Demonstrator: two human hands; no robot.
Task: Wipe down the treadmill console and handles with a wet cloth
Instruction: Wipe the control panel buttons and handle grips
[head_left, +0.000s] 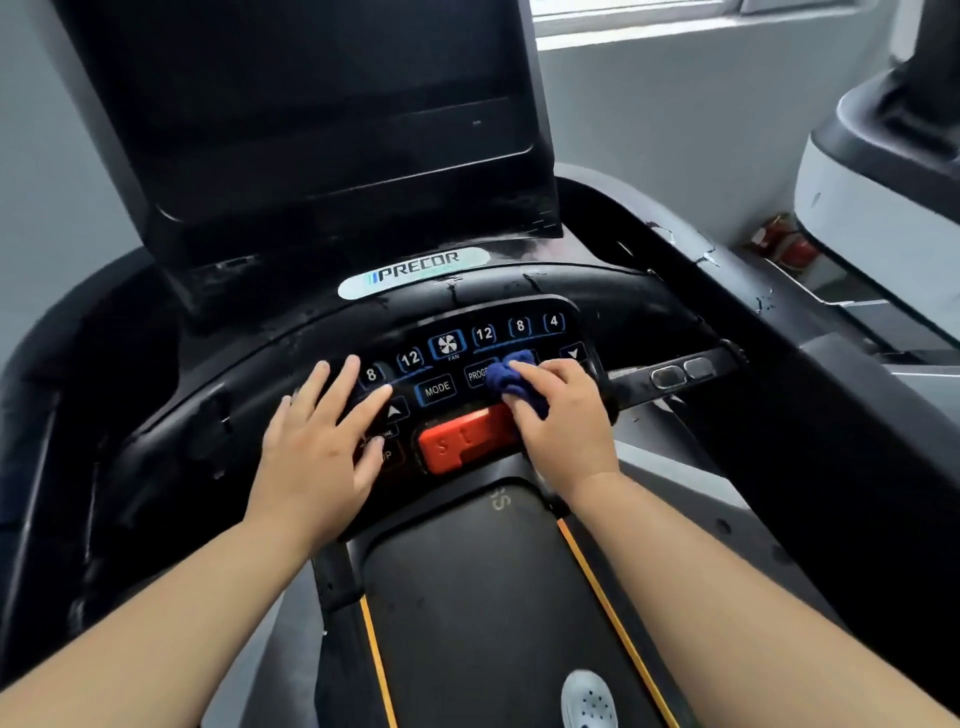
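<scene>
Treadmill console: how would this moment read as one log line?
right hand: holds blue cloth on console | left hand: flat on console

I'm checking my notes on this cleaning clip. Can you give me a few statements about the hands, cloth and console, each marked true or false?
1. The right hand grips a blue cloth on the keypad. True.
2. The left hand grips a handle. False: it lies flat, fingers spread, on the keypad's left side.
3. The screen is lit. False: it is dark.
4. The red stop button sits just below the cloth, partly under the right hand. True.
</scene>
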